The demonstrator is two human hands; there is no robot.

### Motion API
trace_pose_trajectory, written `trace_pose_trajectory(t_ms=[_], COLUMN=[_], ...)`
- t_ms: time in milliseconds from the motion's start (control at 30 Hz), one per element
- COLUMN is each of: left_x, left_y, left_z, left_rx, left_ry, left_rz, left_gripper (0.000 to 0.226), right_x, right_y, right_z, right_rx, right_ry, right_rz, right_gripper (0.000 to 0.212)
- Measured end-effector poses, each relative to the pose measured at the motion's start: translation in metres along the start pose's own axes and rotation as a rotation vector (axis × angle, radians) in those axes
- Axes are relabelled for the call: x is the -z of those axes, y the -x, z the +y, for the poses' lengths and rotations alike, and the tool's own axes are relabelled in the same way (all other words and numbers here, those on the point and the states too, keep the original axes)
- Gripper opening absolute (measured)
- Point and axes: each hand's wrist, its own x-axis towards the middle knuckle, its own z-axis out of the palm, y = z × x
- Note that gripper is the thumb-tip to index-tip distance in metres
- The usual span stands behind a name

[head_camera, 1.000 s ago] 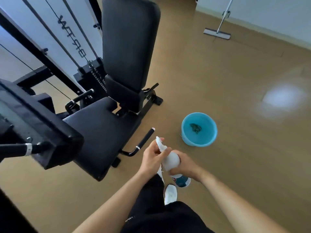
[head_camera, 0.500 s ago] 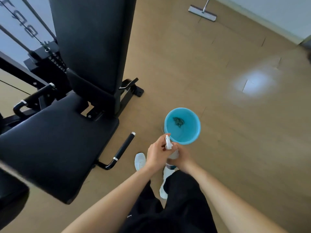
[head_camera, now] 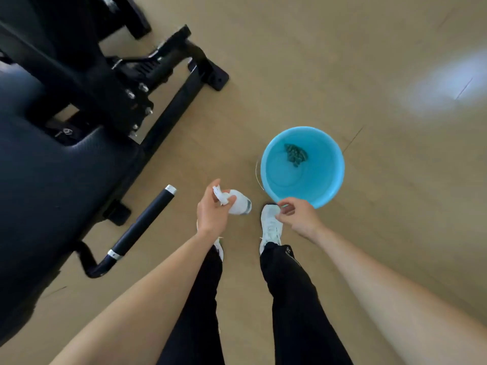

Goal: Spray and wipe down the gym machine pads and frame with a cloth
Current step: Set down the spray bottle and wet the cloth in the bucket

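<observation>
Nearest the camera, two bare forearms reach out over legs in black trousers (head_camera: 290, 299), with a white laced shoe (head_camera: 270, 227) planted on the floor (head_camera: 369, 75) at 12 o'clock from the right knee. The left hand (head_camera: 213, 214) is wrapped round the neck of the spray bottle (head_camera: 238, 204), fingers curled over its trigger head. The smooth, rounded white plastic bottle lies almost flat, with its long axis running from the nozzle at 10 o'clock to the base at 4 o'clock. The right hand (head_camera: 297, 218) hangs just beside it at 3 o'clock, fingers loosely curled and holding nothing, close to the near rim of the bucket (head_camera: 329, 191). This round, glossy blue plastic bucket stands on the floor at 1 o'clock from the hands, and a crumpled dark green cloth (head_camera: 295, 154) lies in it against the far wall. At 9 o'clock a black cylindrical handle (head_camera: 145, 222) with silver end bands slants toward 1 o'clock beside the broad seat pad (head_camera: 52, 185), black and lightly grained. Beyond, at 11 o'clock, the black metal frame (head_camera: 168, 111) with bolts rests on the tan floor.
</observation>
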Motion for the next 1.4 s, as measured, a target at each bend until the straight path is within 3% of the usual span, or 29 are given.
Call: trace_pose_trajectory(t_ms=[100,233,467,700,833,900,1000,1167,1267,1400], left_x=[-0.035,-0.079,-0.143,-0.159,-0.156,-0.152,-0.154,-0.195,-0.219,-0.224], left_y=[-0.054,-0.113,-0.186,-0.194,-0.190,-0.179,-0.169,-0.198,-0.228,-0.254], left_z=[-0.044,-0.099,-0.158,-0.160,-0.135,-0.116,-0.078,-0.020,-0.001,0.000], left_rx=[0.030,0.005,0.017,0.069,0.128,0.133,-0.033,-0.474,-0.549,-0.606], left_ry=[-0.028,-0.208,-0.243,-0.353,-0.463,-0.426,-0.385,-0.558,-0.655,-0.628], left_rz=[0.042,0.084,0.169,0.059,-0.086,-0.046,0.073,0.021,0.018,0.080], left_gripper=[0.060,0.025,0.027,0.023,0.059,0.073,0.075,0.066,0.067,0.051], right_x=[-0.001,-0.005,-0.012,-0.020,-0.006,0.008,0.029,0.048,0.045,0.034], right_y=[-0.057,-0.129,-0.245,-0.289,-0.298,-0.307,-0.327,-0.365,-0.398,-0.438], right_z=[0.039,0.086,0.137,0.151,0.150,0.150,0.149,0.149,0.159,0.178], right_rx=[-0.008,-0.010,-0.060,-0.143,-0.152,-0.153,-0.147,-0.085,-0.028,0.023], right_ry=[-0.005,-0.014,-0.026,-0.092,-0.134,-0.147,-0.156,-0.083,0.037,0.102], right_rz=[0.051,0.102,0.176,0.095,0.080,0.112,0.192,0.266,0.218,0.208], right_gripper=[0.019,0.013,0.011,0.010,0.012,0.014,0.025,0.053,0.073,0.092])
